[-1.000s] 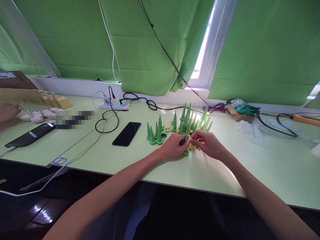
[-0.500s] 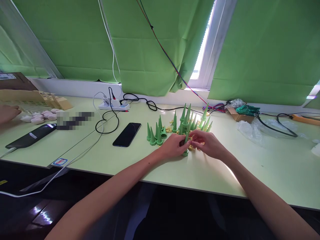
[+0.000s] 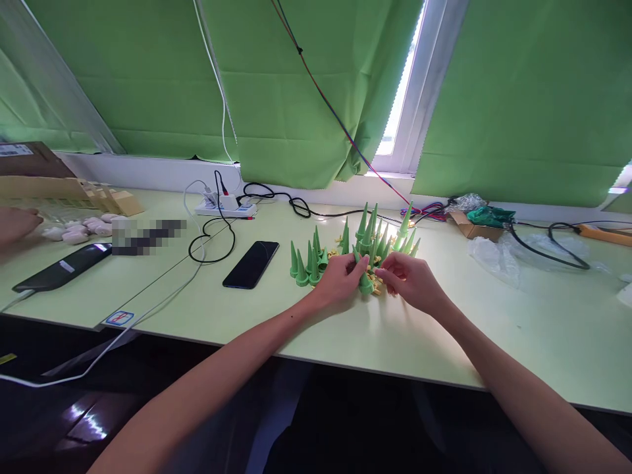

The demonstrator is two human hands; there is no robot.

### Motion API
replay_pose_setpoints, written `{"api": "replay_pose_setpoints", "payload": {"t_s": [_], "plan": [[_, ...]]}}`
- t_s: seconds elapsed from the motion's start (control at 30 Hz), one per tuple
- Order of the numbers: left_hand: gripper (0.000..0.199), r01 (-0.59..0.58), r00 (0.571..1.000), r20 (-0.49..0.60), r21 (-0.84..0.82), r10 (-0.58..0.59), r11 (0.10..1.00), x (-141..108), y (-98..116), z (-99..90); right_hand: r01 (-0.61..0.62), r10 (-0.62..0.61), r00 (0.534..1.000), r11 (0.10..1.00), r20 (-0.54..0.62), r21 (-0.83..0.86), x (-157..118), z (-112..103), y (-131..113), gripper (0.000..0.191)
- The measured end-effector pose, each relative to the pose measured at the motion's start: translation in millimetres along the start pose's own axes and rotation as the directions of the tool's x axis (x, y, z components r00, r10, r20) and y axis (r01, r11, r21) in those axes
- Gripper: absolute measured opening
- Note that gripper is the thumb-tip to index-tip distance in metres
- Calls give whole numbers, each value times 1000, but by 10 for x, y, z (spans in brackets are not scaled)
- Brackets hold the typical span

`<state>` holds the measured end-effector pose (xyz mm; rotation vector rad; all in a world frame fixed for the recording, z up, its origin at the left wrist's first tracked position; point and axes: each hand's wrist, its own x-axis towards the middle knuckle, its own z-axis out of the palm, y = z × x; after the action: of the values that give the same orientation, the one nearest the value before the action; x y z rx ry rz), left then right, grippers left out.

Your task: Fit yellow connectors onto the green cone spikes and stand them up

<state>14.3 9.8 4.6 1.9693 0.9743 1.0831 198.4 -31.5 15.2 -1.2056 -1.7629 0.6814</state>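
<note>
From the phone, I find everything I am working with to its right, on the pale green counter. My left hand has its fingers curled nearly closed around a green cone, which tilts with its tip leaning left, thumb against its side. My right hand is just beyond that cone, thumb and fingers drawn close together; I cannot tell whether they grip anything. Small yellow pieces lie beside the held cone. More green cones stand upright behind both hands, right of the phone.
</note>
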Motion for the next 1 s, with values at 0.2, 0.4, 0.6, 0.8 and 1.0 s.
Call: {"api": "replay_pose_setpoints", "payload": {"t_s": [0.2, 0.4, 0.6, 0.8, 1.0], "plan": [[41, -50, 996, 71, 29, 47, 998, -20, 41, -25, 20, -19, 1000, 999, -23, 39, -7, 27, 10, 37], [34, -10, 990, 137, -29, 14, 1000, -47, 67, -43, 36, -36, 999, 997, -13, 66, -11, 33, 15, 34], [29, 22, 989, 145, -137, -2, 990, -46, 65, -28, 50, -50, 999, 997, -5, 55, -9, 36, 23, 31], [27, 4, 992, 128, -126, 12, 992, -37, 56, -39, 49, -49, 999, 997, -10, 51, -7, 40, 36, 29], [26, -2, 993, 113, -108, 14, 994, -24, 32, -38, 46, -47, 999, 998, 9, 38, -9, 30, 28, 27]]}}
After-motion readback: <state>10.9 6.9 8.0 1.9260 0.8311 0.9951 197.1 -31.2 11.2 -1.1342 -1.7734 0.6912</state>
